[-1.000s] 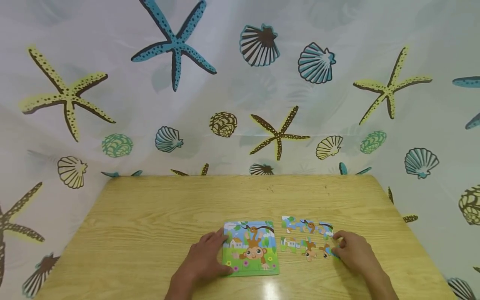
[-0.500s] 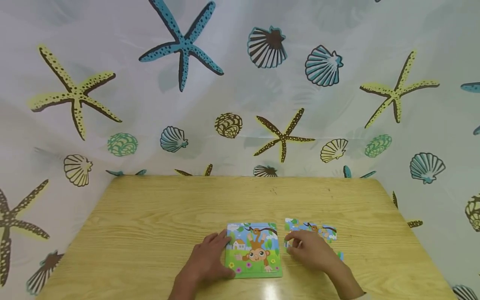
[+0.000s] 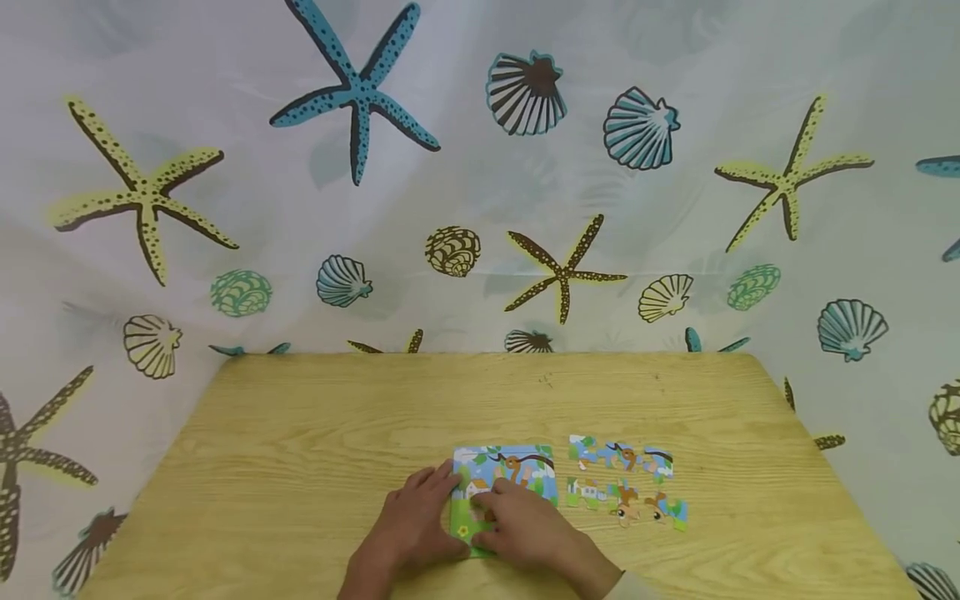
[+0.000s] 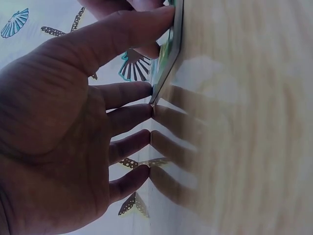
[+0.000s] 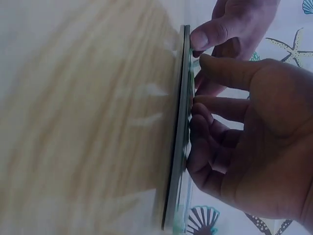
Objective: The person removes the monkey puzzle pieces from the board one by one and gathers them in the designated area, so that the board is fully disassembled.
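A square monkey jigsaw puzzle (image 3: 480, 467) lies in its tray on the table, largely covered by my right hand (image 3: 528, 525) in the head view. That hand reaches over the puzzle's lower left part, its fingertips on the surface; in the right wrist view its thumb (image 5: 222, 68) and forefinger stand apart with nothing showing between them. At the puzzle's left side rests my left hand (image 3: 416, 517). Its thumb (image 4: 146, 23) touches the lower left corner, and its nearly straight fingers meet the left edge. Loose jigsaw pieces (image 3: 588, 490) lie in two rows right of the puzzle.
The wooden table (image 3: 322, 433) stretches behind and to both sides of the puzzle. A hanging sheet (image 3: 420, 192) printed with starfish and shells surrounds its back and sides. A light sleeve (image 3: 633, 587) shows at my right wrist.
My right hand has moved left, from the right end of the loose pieces, over them, onto the puzzle. The loose pieces are uncovered again. My left hand has stayed at the puzzle's edge.
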Action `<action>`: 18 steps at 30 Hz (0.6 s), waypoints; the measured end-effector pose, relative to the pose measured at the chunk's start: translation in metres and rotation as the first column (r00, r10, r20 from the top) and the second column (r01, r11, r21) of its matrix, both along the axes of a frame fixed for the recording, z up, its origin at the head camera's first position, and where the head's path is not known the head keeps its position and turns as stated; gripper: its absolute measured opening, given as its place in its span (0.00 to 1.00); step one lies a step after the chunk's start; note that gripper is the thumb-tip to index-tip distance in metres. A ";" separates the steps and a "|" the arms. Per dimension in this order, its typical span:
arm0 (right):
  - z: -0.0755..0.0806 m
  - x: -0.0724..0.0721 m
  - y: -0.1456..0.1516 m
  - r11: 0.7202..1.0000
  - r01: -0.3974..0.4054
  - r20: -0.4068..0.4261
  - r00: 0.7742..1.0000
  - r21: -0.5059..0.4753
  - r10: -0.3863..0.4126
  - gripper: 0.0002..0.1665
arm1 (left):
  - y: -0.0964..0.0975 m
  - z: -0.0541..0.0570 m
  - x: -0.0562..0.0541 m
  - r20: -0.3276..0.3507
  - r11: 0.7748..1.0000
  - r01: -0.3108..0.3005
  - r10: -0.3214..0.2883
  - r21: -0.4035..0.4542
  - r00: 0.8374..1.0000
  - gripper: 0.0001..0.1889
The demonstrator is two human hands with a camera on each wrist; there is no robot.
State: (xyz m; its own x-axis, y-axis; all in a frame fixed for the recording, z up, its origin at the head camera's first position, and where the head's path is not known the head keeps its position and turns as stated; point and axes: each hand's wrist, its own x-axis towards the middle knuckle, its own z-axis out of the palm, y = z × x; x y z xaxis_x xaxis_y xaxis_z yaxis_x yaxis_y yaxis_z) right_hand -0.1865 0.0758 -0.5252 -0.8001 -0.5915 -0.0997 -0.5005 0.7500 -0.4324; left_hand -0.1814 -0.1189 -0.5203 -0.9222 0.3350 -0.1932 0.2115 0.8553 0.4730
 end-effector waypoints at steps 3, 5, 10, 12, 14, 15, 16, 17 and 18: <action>0.002 0.002 -0.005 1.000 0.026 0.008 1.000 0.008 -0.026 0.31 | 0.000 -0.001 0.000 0.005 1.000 0.005 -0.005 0.009 1.000 0.50; 0.003 0.002 -0.008 0.999 0.047 0.024 0.999 0.007 -0.048 0.30 | 0.000 -0.002 0.000 0.013 1.000 0.002 -0.002 0.013 1.000 0.51; 0.007 -0.003 -0.014 0.996 0.089 0.092 0.992 -0.013 -0.088 0.27 | 0.001 -0.002 -0.001 0.024 1.000 -0.017 0.017 0.005 1.000 0.51; 0.009 -0.005 -0.016 0.995 0.099 0.120 0.988 -0.014 -0.096 0.27 | 0.001 -0.002 -0.001 0.020 1.000 -0.018 0.018 0.003 1.000 0.51; 0.012 -0.007 -0.018 0.994 0.111 0.147 0.983 -0.011 -0.109 0.27 | 0.002 -0.002 -0.002 0.016 1.000 -0.016 0.015 0.007 1.000 0.51; 0.012 -0.008 -0.019 0.993 0.116 0.158 0.981 -0.008 -0.113 0.27 | 0.002 -0.001 -0.001 0.016 1.000 -0.015 0.015 0.009 1.000 0.51; 0.013 -0.008 -0.019 0.993 0.116 0.165 0.980 -0.010 -0.113 0.27 | 0.002 0.000 -0.001 0.013 1.000 -0.014 0.013 0.010 1.000 0.51; 0.013 -0.008 -0.019 0.993 0.119 0.172 0.978 -0.013 -0.116 0.26 | 0.003 0.000 0.000 0.009 1.000 -0.012 0.012 0.009 1.000 0.51; 0.013 -0.008 -0.019 0.992 0.121 0.179 0.977 -0.022 -0.115 0.26 | 0.003 0.000 0.000 0.005 1.000 -0.012 0.012 0.010 1.000 0.51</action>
State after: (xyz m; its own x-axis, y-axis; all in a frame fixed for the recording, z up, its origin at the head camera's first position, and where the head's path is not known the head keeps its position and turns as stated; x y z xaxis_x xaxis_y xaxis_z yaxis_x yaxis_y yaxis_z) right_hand -0.1947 0.0568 -0.5118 -0.8359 -0.4990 -0.2286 -0.3223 0.7834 -0.5315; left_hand -0.1813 -0.1163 -0.5201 -0.9250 0.3261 -0.1950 0.1990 0.8531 0.4823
